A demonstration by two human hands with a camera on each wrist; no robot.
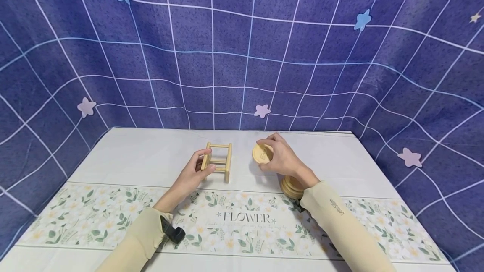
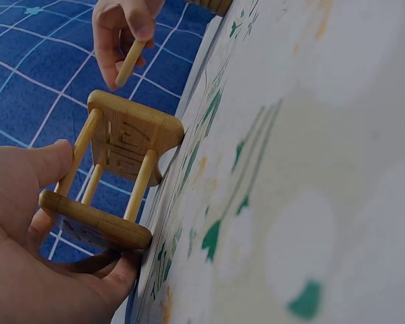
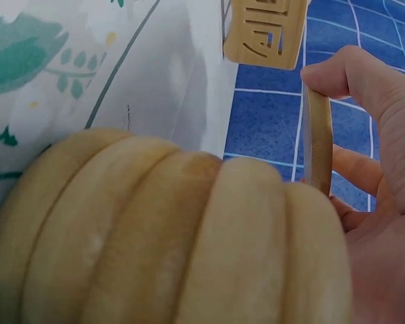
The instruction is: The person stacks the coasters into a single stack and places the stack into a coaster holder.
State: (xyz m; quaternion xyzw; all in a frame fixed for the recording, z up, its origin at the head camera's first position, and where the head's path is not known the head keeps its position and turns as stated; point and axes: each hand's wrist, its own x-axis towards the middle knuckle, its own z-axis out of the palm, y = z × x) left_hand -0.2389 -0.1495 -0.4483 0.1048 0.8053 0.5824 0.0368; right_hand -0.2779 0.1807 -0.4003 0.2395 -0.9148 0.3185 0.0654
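"Where the right forearm reaches over the table, what lies beneath?"

"A stack of round wooden coasters (image 1: 290, 189), close under the right wrist, on the person's side of the right hand (image 1: 282, 158). It covers much of the right wrist view."

"And around the hands?"

"White tablecloth (image 1: 151, 158) below them, its floral band (image 1: 245, 236) printed FLOWER mostly nearer the person; beyond them, a blue grid curtain (image 1: 227, 66) with stars."

"What does the left hand (image 1: 194, 172) do?"

"Its thumb and fingers curl round the left panel of a small wooden coaster rack (image 1: 228, 160), whose open rungs extend toward the right hand."

"And the right?"

"Thumb and fingers pinch a single round coaster (image 1: 261, 153) by its rim, right of the rack and apart from it."
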